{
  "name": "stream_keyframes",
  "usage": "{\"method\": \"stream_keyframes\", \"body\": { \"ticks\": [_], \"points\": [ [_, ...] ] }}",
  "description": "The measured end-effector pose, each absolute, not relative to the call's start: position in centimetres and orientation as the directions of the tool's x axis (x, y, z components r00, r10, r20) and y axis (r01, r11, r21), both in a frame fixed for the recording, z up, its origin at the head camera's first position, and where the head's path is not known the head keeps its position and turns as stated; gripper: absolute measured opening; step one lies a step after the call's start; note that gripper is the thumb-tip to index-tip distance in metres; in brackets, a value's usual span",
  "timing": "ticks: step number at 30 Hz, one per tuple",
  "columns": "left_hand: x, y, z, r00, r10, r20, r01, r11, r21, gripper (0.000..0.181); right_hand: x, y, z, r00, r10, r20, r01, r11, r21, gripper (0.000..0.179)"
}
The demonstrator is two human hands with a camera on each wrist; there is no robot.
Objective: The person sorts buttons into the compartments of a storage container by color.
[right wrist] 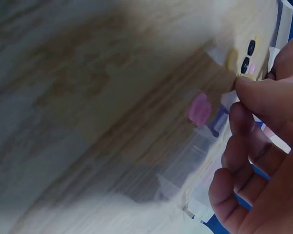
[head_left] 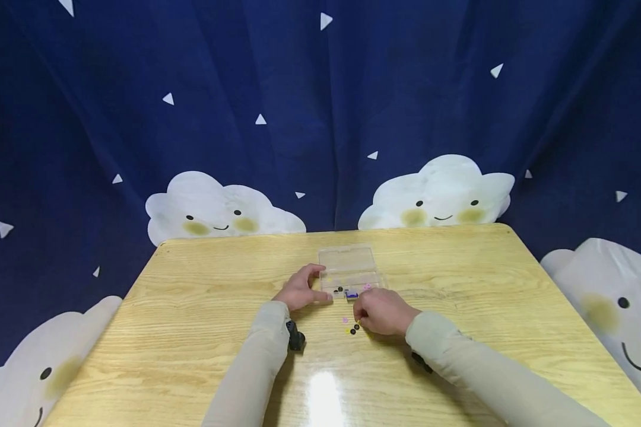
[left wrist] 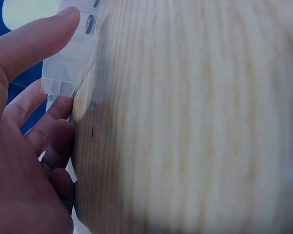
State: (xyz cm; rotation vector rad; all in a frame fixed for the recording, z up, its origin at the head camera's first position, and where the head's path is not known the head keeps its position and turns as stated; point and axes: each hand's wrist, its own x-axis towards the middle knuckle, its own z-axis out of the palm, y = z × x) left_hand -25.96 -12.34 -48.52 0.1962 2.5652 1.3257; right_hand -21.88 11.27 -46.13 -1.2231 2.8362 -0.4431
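A clear plastic box (head_left: pixel 347 259) lies with its lid folded back. My left hand (head_left: pixel 299 289) holds its left end, with the thumb at the near corner and a finger at the far one. In the left wrist view, that thumb (left wrist: pixel 49 41) crosses in front of the box wall (left wrist: pixel 63 68). Near the box's front edge is a small blue piece (head_left: pixel 351 295). My right hand (head_left: pixel 383 311) is low over the table, fingers curled and tips together beside small black pieces (right wrist: pixel 251 47) and a yellow one (right wrist: pixel 232 59). I cannot tell whether anything is between those fingertips.
A small pink piece (head_left: pixel 345 320) is on the wooden table (head_left: pixel 213 296) in front of the box. Black pieces (head_left: pixel 340 289) and a pink one (head_left: pixel 367 286) appear at the box. Behind the table hangs a dark blue curtain (head_left: pixel 278 59) with clouds.
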Motion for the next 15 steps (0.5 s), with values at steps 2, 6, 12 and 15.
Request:
{"method": "stream_keyframes", "body": {
  "ticks": [2, 6, 12, 15],
  "points": [
    [-26.0, -12.3, -48.6, -0.959, 0.239, -0.153, 0.012, 0.575, 0.818, 0.076, -21.8, 11.3, -46.1, -0.7, -0.708, 0.087, -0.7, 0.659, -0.275, 0.019],
    [-26.1, -12.3, -48.5, -0.959, 0.241, -0.147, 0.018, 0.572, 0.82, 0.076, -21.8, 11.2, -45.6, -0.716, -0.693, 0.086, -0.683, 0.67, -0.29, 0.02],
    [-26.2, -12.3, -48.6, -0.96, 0.233, -0.152, 0.012, 0.58, 0.814, 0.076, -22.0, 11.6, -45.0, -0.719, -0.692, 0.06, -0.665, 0.661, -0.349, 0.022],
    [-26.2, -12.3, -48.8, -0.96, 0.234, -0.155, 0.012, 0.586, 0.81, 0.077, -22.2, 11.8, -44.8, -0.716, -0.695, 0.055, -0.656, 0.645, -0.393, 0.022]
  ]
}}
